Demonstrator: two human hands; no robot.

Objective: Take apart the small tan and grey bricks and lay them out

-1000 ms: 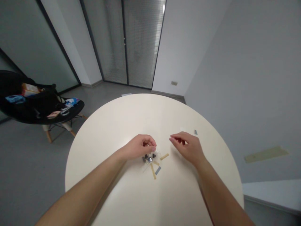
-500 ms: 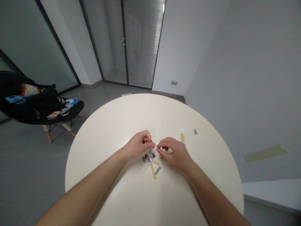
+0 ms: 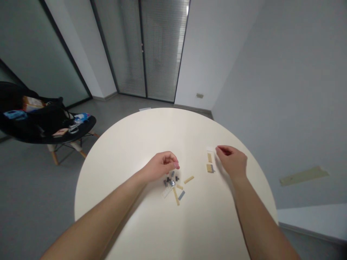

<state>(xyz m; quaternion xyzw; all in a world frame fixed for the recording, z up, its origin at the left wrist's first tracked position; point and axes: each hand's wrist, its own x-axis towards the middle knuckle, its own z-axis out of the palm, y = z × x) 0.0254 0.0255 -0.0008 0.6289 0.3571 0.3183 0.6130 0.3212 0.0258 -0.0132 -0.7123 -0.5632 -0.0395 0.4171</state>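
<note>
My left hand (image 3: 164,166) hovers over a small cluster of toy building bricks, thumb and fingertips pinched together. Whatever it holds, if anything, is too small to make out. Beneath it lie dark bricks (image 3: 177,178), a shiny silver piece (image 3: 172,183), a grey plate (image 3: 181,195), a long tan plate (image 3: 176,196) and a clear strip (image 3: 166,192). My right hand (image 3: 233,160) is at the right, fingers closed, its fingertips just beside a white piece (image 3: 209,148) and a tan plate (image 3: 209,157). What those fingers hold is hidden.
A tan and grey piece (image 3: 210,168) lies left of my right wrist, and another tan plate (image 3: 189,179) between the hands. The round white table (image 3: 130,144) stands near the right wall. A black chair (image 3: 51,137) with a bag and packets is at left.
My right hand has moved right and away from my left hand, covering the spot where a small grey piece lay. A tan plate between the hands is uncovered. My left hand stays nearly still.
</note>
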